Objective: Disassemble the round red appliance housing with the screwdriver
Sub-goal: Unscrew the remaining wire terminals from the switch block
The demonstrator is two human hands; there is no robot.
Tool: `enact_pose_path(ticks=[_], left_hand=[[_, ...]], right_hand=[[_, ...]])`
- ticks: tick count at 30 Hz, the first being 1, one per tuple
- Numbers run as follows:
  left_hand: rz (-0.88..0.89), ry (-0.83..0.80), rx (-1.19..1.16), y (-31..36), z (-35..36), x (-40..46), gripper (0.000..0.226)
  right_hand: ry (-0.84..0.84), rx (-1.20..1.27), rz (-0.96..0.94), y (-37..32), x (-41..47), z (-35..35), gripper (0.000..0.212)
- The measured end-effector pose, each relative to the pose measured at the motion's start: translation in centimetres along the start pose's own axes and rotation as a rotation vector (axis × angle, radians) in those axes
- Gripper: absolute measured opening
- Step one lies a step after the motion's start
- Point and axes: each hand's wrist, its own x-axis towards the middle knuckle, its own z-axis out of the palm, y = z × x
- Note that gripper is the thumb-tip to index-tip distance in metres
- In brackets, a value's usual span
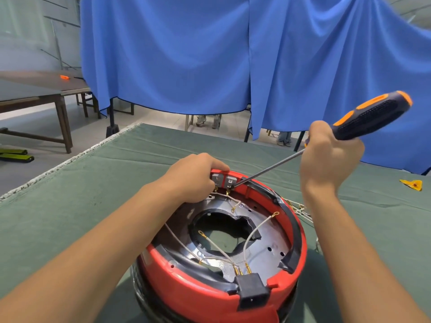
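Observation:
The round red appliance housing (186, 283) stands upside down on the green table cover, its open underside showing a metal plate, white wires with brass terminals and a black power socket (253, 291) at the near rim. My left hand (197, 177) grips the far rim beside two small metal switch plates (225, 181). My right hand (326, 157) holds the screwdriver (370, 116) by its black and orange handle. The long shaft slants down to the left, and its tip touches the right switch plate.
The green cloth-covered table (116, 183) has a small yellow piece (412, 184) at the right. A blue curtain (233, 54) hangs behind the table. A wooden table (46, 89) stands at the far left. Loose white wires (300, 209) lie right of the housing.

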Motion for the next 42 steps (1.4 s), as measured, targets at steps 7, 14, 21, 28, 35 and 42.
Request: enact_pose_path(ticks=[7,14,21,28,35,42], left_hand=[[-0.003,0.007,-0.014,-0.3,-0.1,0.2,0.065],[-0.029,0.003,-0.055,-0.3,-0.1,0.3,0.065],[-0.038,-0.004,-0.059,-0.4,0.0,0.1,0.066],[-0.025,-0.011,-0.041,0.1,-0.2,0.0,0.066],[-0.015,-0.004,-0.039,-0.1,-0.1,0.1,0.063],[-0.010,0.009,-0.026,0.0,-0.2,0.1,0.063]], right_hand=[[0.045,-0.063,0.110,1.6,1.6,1.2,0.023],[0.078,0.121,0.130,1.3,0.7,0.4,0.018],[-0.036,0.206,-0.090,-0.9,-1.9,-0.1,0.026],[-0.132,0.152,-0.206,-1.5,-2.2,0.4,0.034],[-0.070,-0.026,-0.004,-0.1,1.0,1.7,0.033],[-0.086,-0.141,0.166,0.6,2.8,3.0,0.030]])
